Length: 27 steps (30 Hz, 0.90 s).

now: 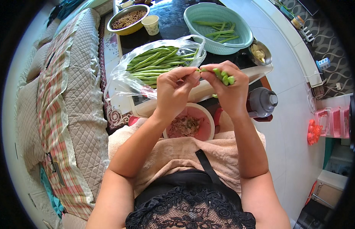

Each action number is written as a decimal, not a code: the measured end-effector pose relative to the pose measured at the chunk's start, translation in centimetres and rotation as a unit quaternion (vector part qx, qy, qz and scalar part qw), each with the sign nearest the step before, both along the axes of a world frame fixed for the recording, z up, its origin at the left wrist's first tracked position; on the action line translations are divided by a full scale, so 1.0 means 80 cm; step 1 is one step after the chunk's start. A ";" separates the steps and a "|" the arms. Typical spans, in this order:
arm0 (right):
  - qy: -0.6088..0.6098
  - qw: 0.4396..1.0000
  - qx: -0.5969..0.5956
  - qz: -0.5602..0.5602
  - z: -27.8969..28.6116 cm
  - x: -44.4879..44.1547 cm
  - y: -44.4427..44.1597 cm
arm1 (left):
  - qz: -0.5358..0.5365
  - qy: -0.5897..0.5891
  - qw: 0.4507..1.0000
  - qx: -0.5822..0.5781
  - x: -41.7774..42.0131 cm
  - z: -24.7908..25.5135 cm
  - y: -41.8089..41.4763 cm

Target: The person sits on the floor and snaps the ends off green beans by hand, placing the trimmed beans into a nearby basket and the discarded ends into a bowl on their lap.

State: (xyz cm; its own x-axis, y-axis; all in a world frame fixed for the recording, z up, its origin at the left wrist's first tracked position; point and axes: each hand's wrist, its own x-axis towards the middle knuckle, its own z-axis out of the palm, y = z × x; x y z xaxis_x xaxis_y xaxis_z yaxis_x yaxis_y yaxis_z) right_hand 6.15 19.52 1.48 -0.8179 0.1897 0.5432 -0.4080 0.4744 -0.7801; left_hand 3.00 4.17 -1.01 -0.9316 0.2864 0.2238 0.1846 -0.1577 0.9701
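My left hand (176, 90) pinches the thin end of a green bean (204, 69) between thumb and forefinger. The same bean is held at its other side by my right hand (232, 90), which also clasps several green bean pieces (225, 76) with their ends sticking out. Behind my left hand, a clear plastic bag (120, 81) lies open with many long green beans (154, 61) in it. A mint green plastic colander (191, 37) farther back holds some bean pieces (223, 33). Below my hands stands a pink bin (205, 133) with peelings and scraps (184, 125) inside.
On the dark tabletop (169, 17) are a metal bowl (131, 31) of beans or nuts, a patterned paper cup (151, 25) and a small steel bowl (267, 59) of peeled garlic cloves (258, 53). A grey vacuum flask (262, 101) stands right. A quilted sofa (83, 114) runs along the left.
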 end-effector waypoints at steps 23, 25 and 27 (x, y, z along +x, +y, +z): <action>0.029 0.838 -0.525 0.147 -0.006 -0.008 0.115 | -0.209 0.074 0.898 -0.380 -0.016 0.028 -0.036; 0.027 0.825 -0.541 0.158 -0.006 -0.011 0.112 | -0.056 0.078 0.919 -0.381 -0.046 0.021 -0.051; 0.022 0.815 -0.558 0.156 -0.005 -0.012 0.109 | 0.101 0.187 0.858 -0.468 -0.074 0.002 -0.067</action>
